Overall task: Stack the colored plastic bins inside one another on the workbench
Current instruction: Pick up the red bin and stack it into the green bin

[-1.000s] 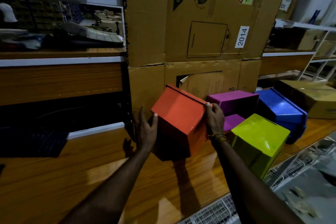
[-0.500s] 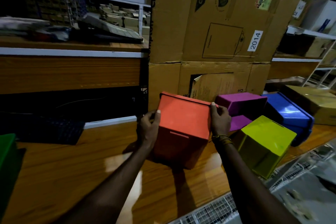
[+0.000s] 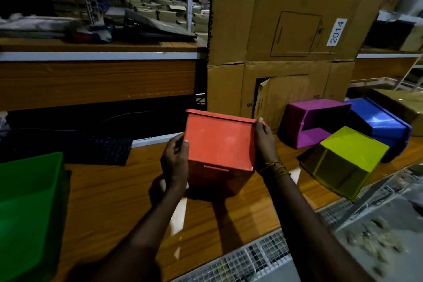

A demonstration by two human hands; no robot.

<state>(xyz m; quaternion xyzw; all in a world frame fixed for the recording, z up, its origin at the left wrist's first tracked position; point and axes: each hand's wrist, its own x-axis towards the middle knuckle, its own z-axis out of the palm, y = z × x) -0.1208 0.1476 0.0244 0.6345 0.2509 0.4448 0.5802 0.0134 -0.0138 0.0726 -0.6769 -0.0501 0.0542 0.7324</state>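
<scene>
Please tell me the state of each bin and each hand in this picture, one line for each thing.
orange bin: held up between both hands, bottom toward the camera.
left hand: grips the orange bin's left side.
right hand: grips its right side.
green bin: upright on the workbench.
purple bin: on its side.
yellow bin: tipped over.
blue bin: tipped over.

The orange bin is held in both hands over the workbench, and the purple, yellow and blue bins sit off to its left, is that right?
Not quite. In the head view the left hand and right hand hold the orange bin, but the purple bin, yellow bin and blue bin sit to its right.
</scene>
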